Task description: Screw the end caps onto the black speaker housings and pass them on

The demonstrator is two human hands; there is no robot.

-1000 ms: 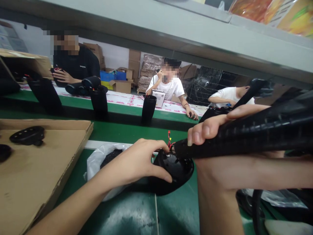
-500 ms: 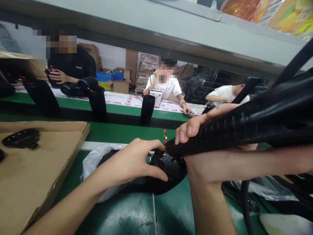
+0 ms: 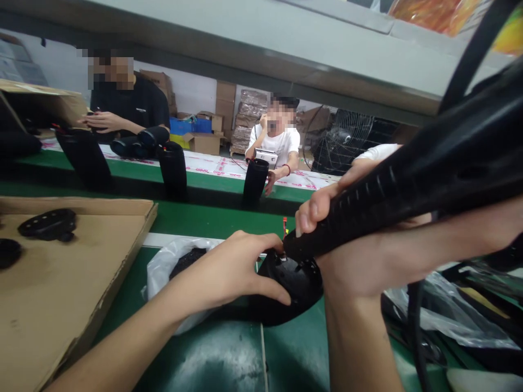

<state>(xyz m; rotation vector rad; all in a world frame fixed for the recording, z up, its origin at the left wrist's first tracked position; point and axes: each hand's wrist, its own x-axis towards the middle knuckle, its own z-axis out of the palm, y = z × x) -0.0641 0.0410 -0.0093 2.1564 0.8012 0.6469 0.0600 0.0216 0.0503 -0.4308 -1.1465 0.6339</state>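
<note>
My left hand (image 3: 241, 267) is closed around a black rounded cylindrical housing (image 3: 272, 310), thumb on its near rim and fingers on the far side. A thin wire lead with a red connector (image 3: 285, 221) sticks up behind the housing. My right hand (image 3: 322, 212) grips a long black tapered handheld tool (image 3: 368, 201) with a row of slots along its side. The tool's narrow end points down into the housing's open top; whether it touches the inside is hidden. Just left of the housing, a black piece lies in a clear plastic bag (image 3: 163, 267).
A cardboard tray (image 3: 36, 305) with black parts lies at left. Black cylinders (image 3: 174, 169) stand along the green bench beyond. Several people (image 3: 139, 103) sit opposite. A grey shelf (image 3: 261, 49) crosses overhead. A black cable (image 3: 414, 332) hangs at right near plastic bags (image 3: 461, 316).
The view has shifted slightly, so most things sit further right. Both hands keep their grip, and the tool stays at the housing. Across the bench, a person's hand has moved beside a standing cylinder.
</note>
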